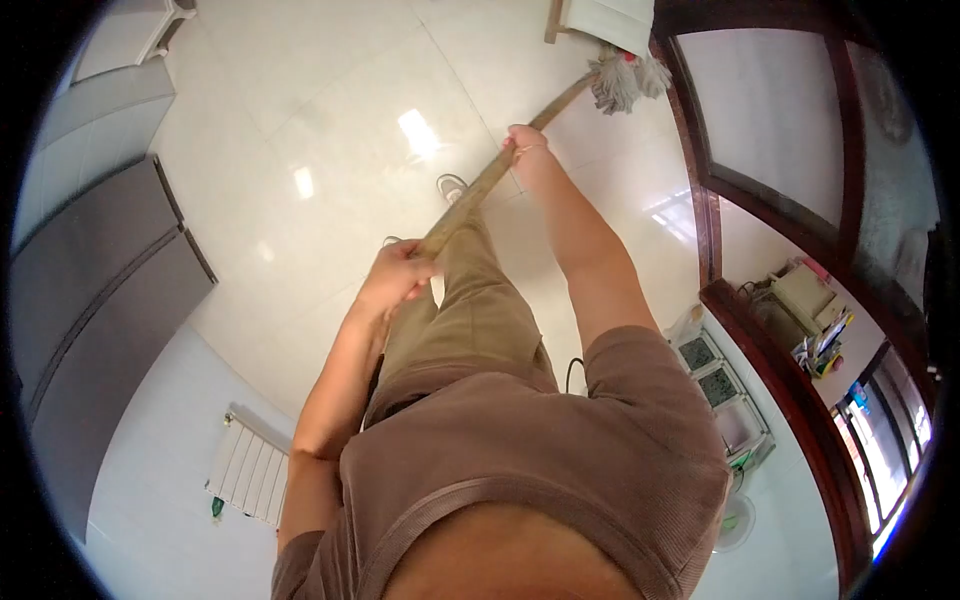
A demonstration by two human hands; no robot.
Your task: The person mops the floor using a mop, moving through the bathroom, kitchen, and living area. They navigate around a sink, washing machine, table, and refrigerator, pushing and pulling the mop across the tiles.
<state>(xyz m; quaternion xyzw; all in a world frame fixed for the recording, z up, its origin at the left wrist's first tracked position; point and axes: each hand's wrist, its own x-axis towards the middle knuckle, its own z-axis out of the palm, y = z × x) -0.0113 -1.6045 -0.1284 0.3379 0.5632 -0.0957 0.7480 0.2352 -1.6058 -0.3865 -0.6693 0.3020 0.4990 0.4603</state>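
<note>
Shirt: a brown shirt (520,470) fills the nearest part of the view, with the person's own body under the camera.
Radiator: a white radiator (250,470) hangs on the wall at near left.
Trousers: olive trousers (470,310) go from the shirt toward the far side.
Left hand: the left hand (400,275) is clenched around the near end of the mop handle (480,190), in front of the trousers.
Containers: some white containers (715,385) stand on the floor at the right, beside the door frame.
Mop handle: it is wooden and runs slanted from the left hand toward the far right.
Shoe: one light shoe (452,185) shows just left of the handle, on the floor (330,90) of glossy white tiles.
Right hand: the right hand (525,145) grasps the handle farther along, well apart from the left hand, arm stretched out.
Cabinets: grey cabinets (100,250) stand along the left side.
Door frame: a dark wooden door frame (760,190) with glass panes is at the right.
Mop head: the grey mop head (625,80), with some red, is at the far end of the handle, far right, near the door frame; I cannot tell if it touches the floor.
</note>
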